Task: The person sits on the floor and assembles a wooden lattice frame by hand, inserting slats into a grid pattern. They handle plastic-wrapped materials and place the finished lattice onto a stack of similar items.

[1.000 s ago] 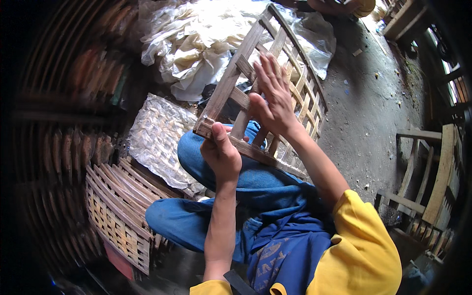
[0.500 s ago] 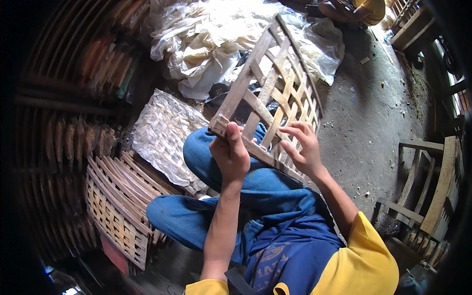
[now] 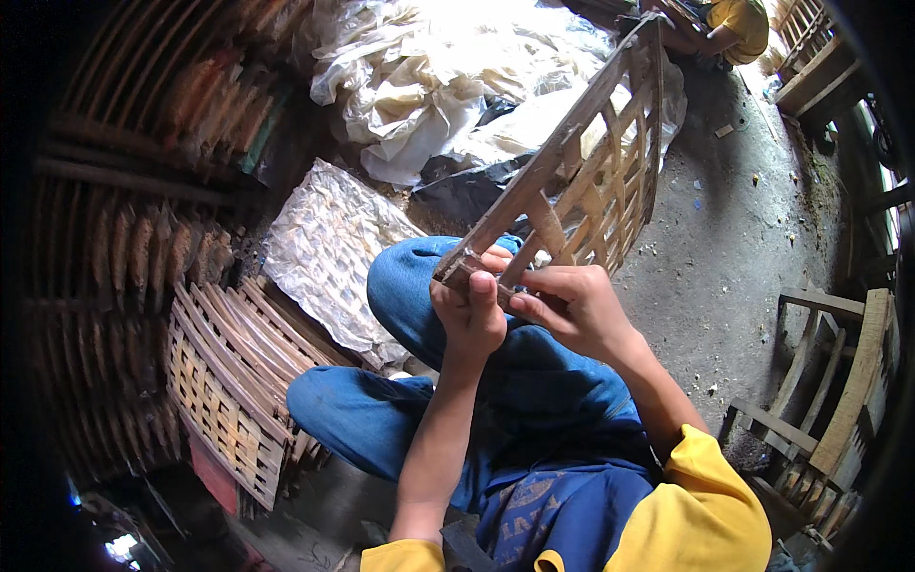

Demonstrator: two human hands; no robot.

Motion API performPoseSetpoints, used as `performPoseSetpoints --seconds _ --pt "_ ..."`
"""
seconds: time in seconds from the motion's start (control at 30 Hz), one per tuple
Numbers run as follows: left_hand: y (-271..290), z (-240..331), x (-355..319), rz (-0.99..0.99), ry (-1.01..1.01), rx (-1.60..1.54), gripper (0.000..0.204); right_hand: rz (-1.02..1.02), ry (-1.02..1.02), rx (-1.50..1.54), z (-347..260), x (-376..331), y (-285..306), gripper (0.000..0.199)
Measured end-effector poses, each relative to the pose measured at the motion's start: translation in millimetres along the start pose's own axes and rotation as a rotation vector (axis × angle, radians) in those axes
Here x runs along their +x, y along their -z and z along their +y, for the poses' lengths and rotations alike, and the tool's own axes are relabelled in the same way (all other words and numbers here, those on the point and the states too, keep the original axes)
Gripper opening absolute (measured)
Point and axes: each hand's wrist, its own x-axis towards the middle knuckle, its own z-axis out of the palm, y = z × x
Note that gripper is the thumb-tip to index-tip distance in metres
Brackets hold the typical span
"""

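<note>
A woven bamboo lattice panel (image 3: pixel 591 181) with a wooden frame stands tilted above my bent legs, one corner toward me. My left hand (image 3: pixel 472 316) is closed around that near corner, thumb on the frame's lower rail and fingertips showing behind it. Just right of it, my right hand (image 3: pixel 581 305) has its thumb and fingers pinched at the lower rail and the slat ends; anything small between the fingertips is hidden.
A crumpled plastic-covered sheet (image 3: pixel 329 253) lies beside my knee. Stacked woven panels (image 3: pixel 224 410) stand at left. Whitish plastic sheeting (image 3: pixel 400 95) is heaped ahead. A wooden frame (image 3: pixel 843 381) stands at right. Another person (image 3: pixel 736 29) sits at the far right.
The panel has turned more edge-on, its top swinging right. My right hand has moved down and left to the near rail, its spread fingers closing. My left hand keeps the corner, slightly lower.
</note>
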Motion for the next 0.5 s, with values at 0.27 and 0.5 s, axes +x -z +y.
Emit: performPoseSetpoints --seconds 0.27,0.5 --pt "3.0 -5.9 1.7 0.048 -0.032 0.077 0.047 -0.105 -0.302 0.534 1.1 8.5 -0.9 0.024" --pt "-2.2 5.0 7.2 0.062 -0.021 0.033 0.046 0.068 -0.318 0.629 11.9 1.5 -26.3 0.023"
